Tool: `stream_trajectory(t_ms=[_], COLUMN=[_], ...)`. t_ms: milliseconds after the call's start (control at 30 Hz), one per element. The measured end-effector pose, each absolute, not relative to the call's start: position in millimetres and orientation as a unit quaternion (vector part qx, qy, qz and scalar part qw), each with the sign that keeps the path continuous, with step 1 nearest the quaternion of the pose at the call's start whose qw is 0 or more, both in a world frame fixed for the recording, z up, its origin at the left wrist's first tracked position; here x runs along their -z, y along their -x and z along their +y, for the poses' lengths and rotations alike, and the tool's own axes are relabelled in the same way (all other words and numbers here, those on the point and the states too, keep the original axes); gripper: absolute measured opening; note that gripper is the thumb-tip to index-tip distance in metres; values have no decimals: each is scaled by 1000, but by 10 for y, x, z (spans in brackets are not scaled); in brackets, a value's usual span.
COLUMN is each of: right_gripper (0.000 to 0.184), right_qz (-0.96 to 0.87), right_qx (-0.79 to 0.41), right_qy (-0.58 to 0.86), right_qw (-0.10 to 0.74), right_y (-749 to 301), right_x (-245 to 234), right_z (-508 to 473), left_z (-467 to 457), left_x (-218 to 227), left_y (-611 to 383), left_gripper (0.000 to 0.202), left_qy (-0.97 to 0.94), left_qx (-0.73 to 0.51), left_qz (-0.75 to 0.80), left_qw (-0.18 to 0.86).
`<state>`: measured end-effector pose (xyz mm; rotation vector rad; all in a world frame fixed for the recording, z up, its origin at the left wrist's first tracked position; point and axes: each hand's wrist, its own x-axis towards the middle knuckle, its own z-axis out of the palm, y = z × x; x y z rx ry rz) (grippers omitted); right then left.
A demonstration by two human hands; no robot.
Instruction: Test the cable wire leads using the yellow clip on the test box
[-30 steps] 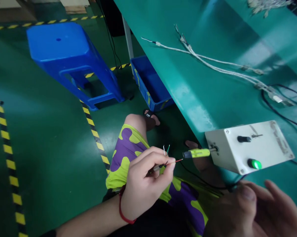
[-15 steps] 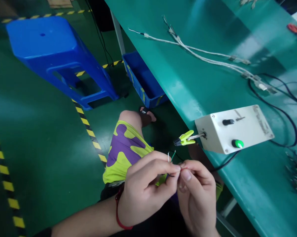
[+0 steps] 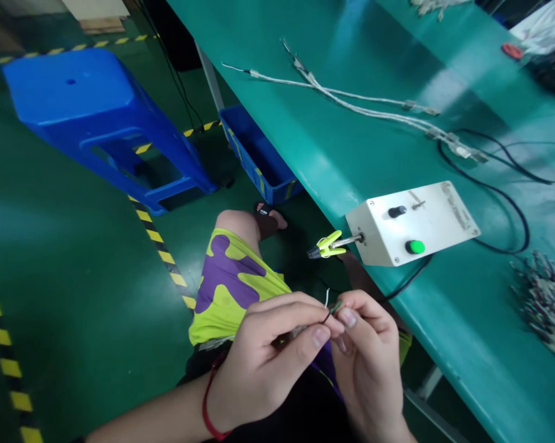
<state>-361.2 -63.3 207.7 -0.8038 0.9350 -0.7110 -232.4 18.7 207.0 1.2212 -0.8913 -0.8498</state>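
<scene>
From the head camera, the person's left hand (image 3: 263, 363) and right hand (image 3: 365, 363) are meeting over the lap, fingertips closed in a firm pinch on a small bundle of thin insulated wires (image 3: 330, 311). The bundle is sitting between the two thumbs and forefingers, with a fine white strand and a green strand sticking up and a black strand curving just below them. A red cord bracelet (image 3: 208, 394) is circling the left wrist. Just beyond the hands, a lime-and-purple patterned pair of shorts (image 3: 231, 289) is covering the person's thigh.

Up and to the right, a lime-yellow alligator clip (image 3: 326, 245) is jutting from a metal rod on a white plastic box (image 3: 409, 224), touching no wire. The box is resting on a glossy teal workbench (image 3: 374, 154), showing a black knob (image 3: 397, 211) and a lit round green button (image 3: 415, 247). Braided silver cables (image 3: 351, 101) and a black cable (image 3: 490, 197) are lying across the bench.

Compared with a second ago, the right hand has come up from the bench edge to join the left, and the clip's jaws are no longer pointing at the wires.
</scene>
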Motion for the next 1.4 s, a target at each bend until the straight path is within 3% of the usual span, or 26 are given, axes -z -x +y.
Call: stream_trajectory(t_ms=[133, 433, 700, 833, 1400], right_gripper=[13, 16, 20, 11, 12], right_qz=[426, 433, 402, 390, 369], right_qx=[343, 336, 347, 338, 341], right_qy=[397, 427, 399, 394, 386], right_qw=[737, 720, 748, 761, 773], right_y=[3643, 3747, 3737, 3753, 3912], right_x=[-2096, -2065, -2046, -2032, -2102], right_z=[-635, -636, -647, -622, -471], left_z=[178, 184, 178, 184, 277], left_x=[-2112, -2072, -2055, -2042, -2196], left_y=[2359, 2400, 2433, 2463, 2690], left_gripper=[22, 20, 21, 23, 22], left_qy=[-518, -519, -461, -420, -376], left_qx=[450, 493, 575, 623, 652], left_qz=[-357, -316, -246, -188, -130], left_qw=[634, 623, 629, 633, 645])
